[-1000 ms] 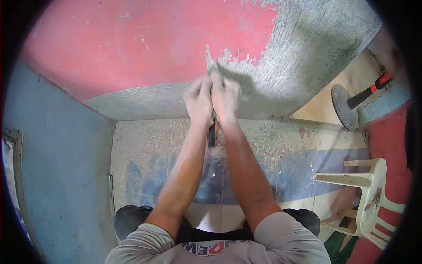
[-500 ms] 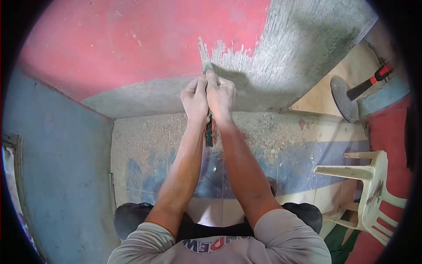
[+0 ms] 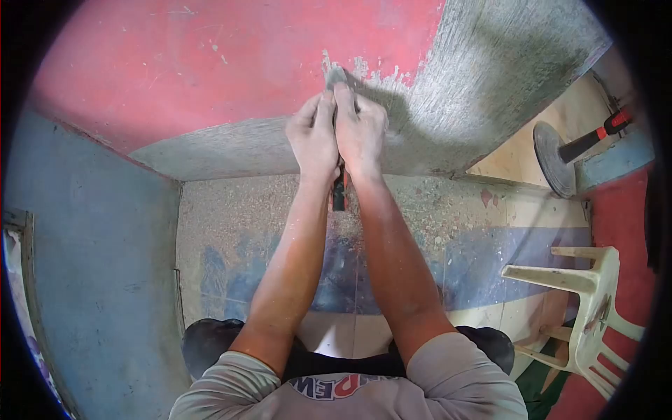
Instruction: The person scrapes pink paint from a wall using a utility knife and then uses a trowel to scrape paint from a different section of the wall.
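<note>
My left hand and my right hand are side by side, both closed around a scraper. The scraper's flat grey blade sticks out past my thumbs and lies against the wall at the ragged lower edge of the pink paint. Below my wrists, the black and red end of its handle shows between my forearms. My fingers cover the middle of the tool. Bare, streaked grey wall spreads to the right of the blade and underneath it.
Paint chips and dust cover the floor along the wall's foot. At the right stand a cream plastic chair and a round grey disc on a black and red handle. A blue wall closes off the left side.
Both hands and the scraper have moved up the wall, so the blade now sits higher at the paint edge. The view has shifted slightly.
</note>
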### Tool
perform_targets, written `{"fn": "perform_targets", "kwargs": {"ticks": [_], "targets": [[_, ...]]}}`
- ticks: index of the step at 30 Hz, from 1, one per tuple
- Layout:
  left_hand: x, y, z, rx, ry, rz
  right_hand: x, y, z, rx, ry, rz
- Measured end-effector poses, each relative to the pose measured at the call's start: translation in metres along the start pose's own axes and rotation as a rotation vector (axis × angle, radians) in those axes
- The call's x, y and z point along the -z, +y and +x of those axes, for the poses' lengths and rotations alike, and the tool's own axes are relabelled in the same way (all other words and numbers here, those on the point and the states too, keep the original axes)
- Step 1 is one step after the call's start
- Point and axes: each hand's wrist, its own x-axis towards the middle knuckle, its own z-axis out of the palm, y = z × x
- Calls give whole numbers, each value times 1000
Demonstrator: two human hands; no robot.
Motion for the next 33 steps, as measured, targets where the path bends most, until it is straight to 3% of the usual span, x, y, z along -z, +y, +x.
{"fn": "perform_targets", "kwargs": {"ticks": [3,6,9,12,15,19,20,23,26,29,30,33], "targets": [[26,-49,-18,3,60,153,2,35,-31,-146,-14,-105],[35,-64,-25,100,70,136,-7,63,-41,-155,18,24],[11,-10,3,-60,-6,226,-1,10,-2,-33,-21,-37],[-9,25,7,-41,-37,29,-1,-20,10,31,25,92],[16,-18,-3,-62,7,196,-9,23,-12,3,55,10],[24,-37,-26,132,35,142,-4,46,-40,-213,13,90],[25,-34,-18,6,-9,311,-3,51,-26,-158,-16,-62],[-1,-3,-5,-25,10,117,2,12,-4,-31,17,-43],[-10,14,4,-26,-12,20,5,-16,5,-57,6,50],[12,-19,-10,-55,8,238,-1,24,-15,-60,30,-65],[28,-48,-11,65,12,160,-3,38,-24,-112,34,-58],[25,-54,-20,83,58,99,-2,46,-33,-207,6,2]]}}
